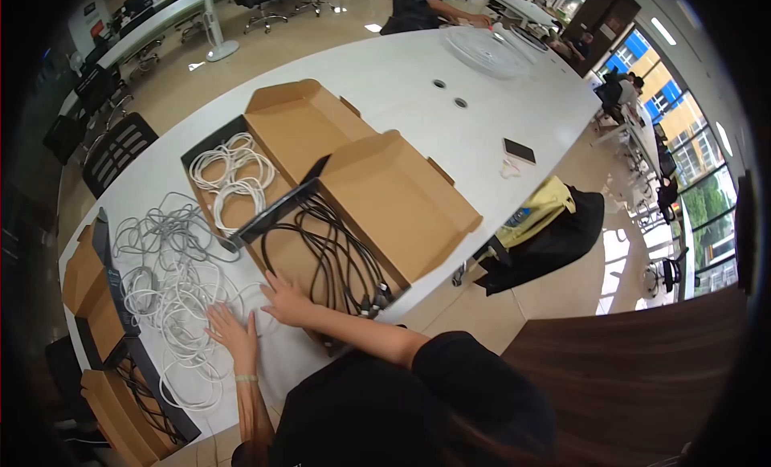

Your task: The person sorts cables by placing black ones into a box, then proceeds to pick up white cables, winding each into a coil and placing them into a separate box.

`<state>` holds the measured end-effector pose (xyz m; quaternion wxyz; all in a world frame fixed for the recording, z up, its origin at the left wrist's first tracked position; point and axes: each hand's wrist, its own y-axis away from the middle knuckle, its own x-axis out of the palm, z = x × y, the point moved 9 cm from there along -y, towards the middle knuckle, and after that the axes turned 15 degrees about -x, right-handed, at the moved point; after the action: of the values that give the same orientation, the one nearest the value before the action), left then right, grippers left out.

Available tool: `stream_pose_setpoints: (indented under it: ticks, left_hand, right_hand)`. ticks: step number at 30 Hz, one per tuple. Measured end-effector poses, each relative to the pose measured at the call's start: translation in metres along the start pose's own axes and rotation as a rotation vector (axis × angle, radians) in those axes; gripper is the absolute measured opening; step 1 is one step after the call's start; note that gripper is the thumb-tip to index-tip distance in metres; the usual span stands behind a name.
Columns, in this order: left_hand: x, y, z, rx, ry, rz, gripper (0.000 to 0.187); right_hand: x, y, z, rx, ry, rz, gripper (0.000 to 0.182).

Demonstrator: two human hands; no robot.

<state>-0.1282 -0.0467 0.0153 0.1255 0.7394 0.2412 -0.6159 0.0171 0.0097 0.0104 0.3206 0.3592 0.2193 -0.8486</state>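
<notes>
A tangled heap of white and grey cables [181, 298] lies on the white table [385, 73]. My left hand [233, 333] rests at the heap's right edge, fingers spread, with nothing gripped. My right hand [287, 298] is open beside the near corner of an open cardboard box [401, 202], its fingers near a thin white cable. Black cables [337, 258] lie in that box. Behind it, another open box [309, 126] holds coiled white cables [233, 178].
Two more open boxes [100, 286] [132, 411] stand at the left edge, one with black cables. A phone [519, 150], a clear round lid [486, 51] and a chair with a yellow cloth [542, 210] are to the right. A person [418, 8] is at the far side.
</notes>
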Motion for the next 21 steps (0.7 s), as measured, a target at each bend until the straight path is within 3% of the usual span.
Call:
stream_pose_setpoints:
  ticks: [2, 3, 5, 7, 10, 11, 12, 15, 21]
  left_hand:
    - [0.002, 0.013, -0.005, 0.032, -0.025, 0.008, 0.080]
    - [0.006, 0.020, -0.008, 0.036, -0.024, 0.014, 0.080]
    - [0.017, 0.030, -0.003, -0.046, -0.119, 0.169, 0.079]
    - [0.038, 0.039, 0.009, -0.079, -0.050, 0.199, 0.078]
    - [0.042, 0.064, 0.004, 0.066, 0.040, 0.223, 0.071]
    - [0.027, 0.073, -0.005, 0.164, 0.041, 0.128, 0.051]
    - [0.020, 0.074, -0.002, 0.163, 0.036, 0.127, 0.051]
    - [0.006, 0.066, 0.011, 0.216, 0.242, 0.147, 0.026]
    - [-0.015, 0.053, 0.034, 0.292, 0.331, 0.202, 0.016]
  right_hand:
    - [0.016, 0.015, 0.002, -0.013, 0.001, -0.001, 0.048]
    - [0.019, 0.015, 0.000, -0.089, 0.013, -0.126, 0.050]
    - [0.013, 0.020, 0.002, -0.077, 0.020, -0.135, 0.051]
    - [0.008, 0.021, 0.005, -0.093, 0.019, -0.205, 0.050]
    - [0.009, 0.022, 0.006, -0.106, 0.085, -0.272, 0.052]
    - [0.011, 0.022, 0.008, -0.099, 0.103, -0.294, 0.050]
    - [0.010, 0.022, 0.011, -0.089, 0.122, -0.317, 0.049]
    - [-0.007, 0.024, 0.036, -0.011, 0.316, -0.316, 0.044]
    - [0.002, 0.020, 0.063, -0.020, 0.266, -0.394, 0.044]
